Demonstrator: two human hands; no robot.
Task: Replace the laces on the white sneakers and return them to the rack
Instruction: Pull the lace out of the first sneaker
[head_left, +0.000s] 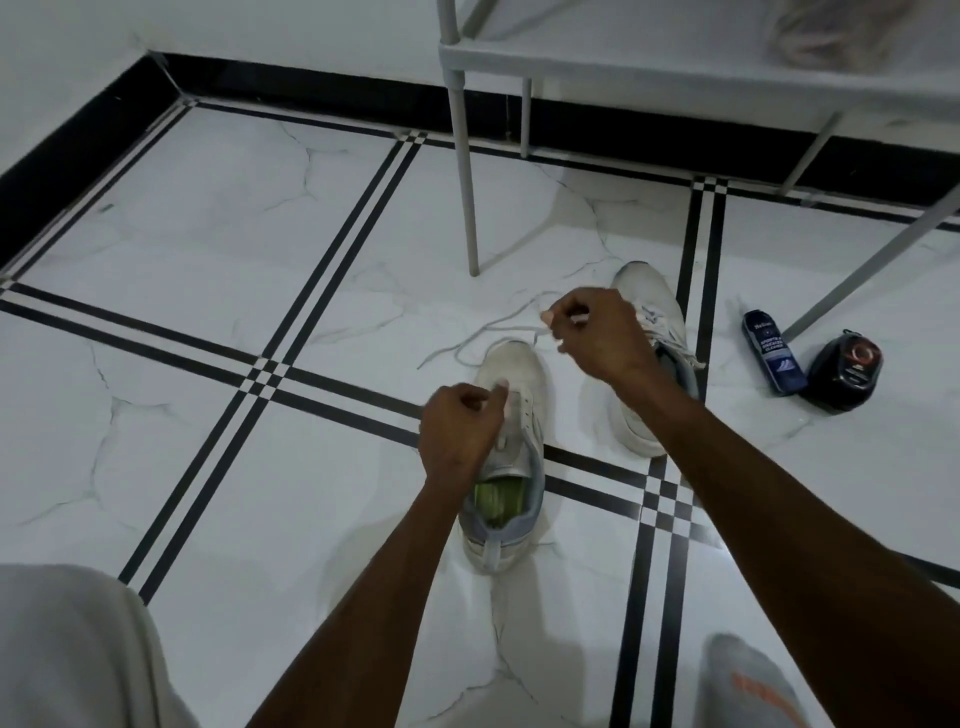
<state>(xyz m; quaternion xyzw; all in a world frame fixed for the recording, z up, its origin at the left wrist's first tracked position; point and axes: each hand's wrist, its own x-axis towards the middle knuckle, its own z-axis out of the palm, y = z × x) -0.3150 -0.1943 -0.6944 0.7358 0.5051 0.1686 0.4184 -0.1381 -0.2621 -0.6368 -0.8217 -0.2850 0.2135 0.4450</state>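
Observation:
A white sneaker (511, 379) with a green insole stands on the tiled floor in the middle, toe pointing away from me. My left hand (460, 434) grips its upper left side by the eyelets, thumb on the tongue. My right hand (597, 332) is raised beyond the toe and pinches a white lace (483, 335) whose loose end trails left across the floor. The second white sneaker (657, 306), still laced, lies behind my right hand, partly hidden by it. The grey shoe rack (519, 57) stands at the back.
A dark blue cleaner bottle (774, 351) and a black round polish container (844, 371) lie on the floor to the right, by a rack leg (862, 270). Another rack leg (467, 182) stands just beyond the shoes. My knees show at the bottom corners.

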